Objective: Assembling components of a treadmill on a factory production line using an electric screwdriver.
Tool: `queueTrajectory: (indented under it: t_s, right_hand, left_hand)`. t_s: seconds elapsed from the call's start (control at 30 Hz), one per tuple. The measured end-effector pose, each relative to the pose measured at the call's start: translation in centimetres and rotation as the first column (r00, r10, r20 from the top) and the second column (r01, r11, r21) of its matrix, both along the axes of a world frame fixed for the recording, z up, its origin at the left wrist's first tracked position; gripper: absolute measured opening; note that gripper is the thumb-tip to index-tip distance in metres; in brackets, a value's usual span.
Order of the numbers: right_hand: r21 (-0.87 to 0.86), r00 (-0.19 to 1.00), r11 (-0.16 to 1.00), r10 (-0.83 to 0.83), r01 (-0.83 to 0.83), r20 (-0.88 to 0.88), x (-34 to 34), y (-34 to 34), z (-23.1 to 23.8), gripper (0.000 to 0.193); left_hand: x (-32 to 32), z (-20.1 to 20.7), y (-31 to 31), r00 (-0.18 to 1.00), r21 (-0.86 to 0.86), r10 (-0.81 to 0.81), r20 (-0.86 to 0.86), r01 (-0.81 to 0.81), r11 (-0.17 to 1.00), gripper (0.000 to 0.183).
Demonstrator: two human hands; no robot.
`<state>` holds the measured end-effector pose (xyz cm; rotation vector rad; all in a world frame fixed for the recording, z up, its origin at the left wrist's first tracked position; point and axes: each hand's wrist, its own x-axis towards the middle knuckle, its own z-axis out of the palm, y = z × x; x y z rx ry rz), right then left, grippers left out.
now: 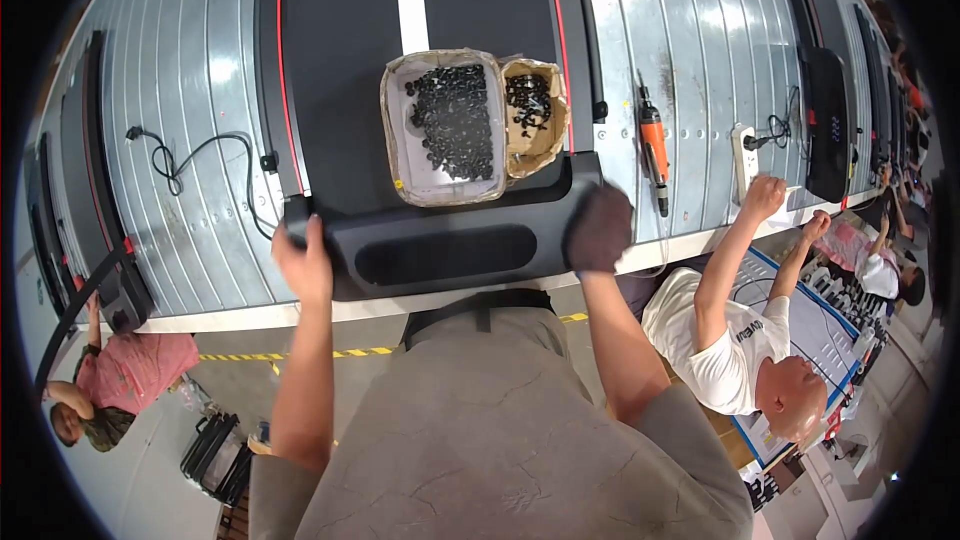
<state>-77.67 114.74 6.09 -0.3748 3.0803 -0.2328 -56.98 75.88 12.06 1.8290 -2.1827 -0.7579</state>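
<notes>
In front of me lies a black treadmill deck (340,70) with red side lines and a white stripe. Across its near end sits a black plastic end cover (345,240) with a long oval panel. My bare left hand (305,265) grips the cover's left corner, thumb on top. My right hand (600,230), in a dark glove, is on the right corner; its fingers are smeared by motion. Just beyond the cover, a lined box (393,155) of small black screws stands on the deck. A smaller box (556,140) with more screws touches its right side.
An orange power screwdriver (653,135) lies on the metal roller bench to the right, near a white power strip (743,165). A black cable (215,143) loops over the bench at left. One co-worker (735,340) works close on my right, another (135,375) at far left.
</notes>
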Motion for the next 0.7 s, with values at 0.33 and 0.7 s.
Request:
queueTrajectory:
  t_s: [0.33, 0.7]
  right_hand:
    - [-0.02, 0.797, 0.937, -0.285, 0.348, 0.532, -3.3, -7.3, 10.6, 0.071]
    - [-0.057, 0.819, 0.95, -0.234, 0.307, 0.523, -3.0, -6.4, 11.0, 0.072]
  left_hand:
    - [-0.7, -0.1, -2.5, 0.975, 0.098, -0.19, 0.112, 0.179, 0.979, 0.064]
    - [0.6, -2.2, -5.9, 0.995, 0.397, -0.09, -0.053, 0.104, 0.912, 0.101]
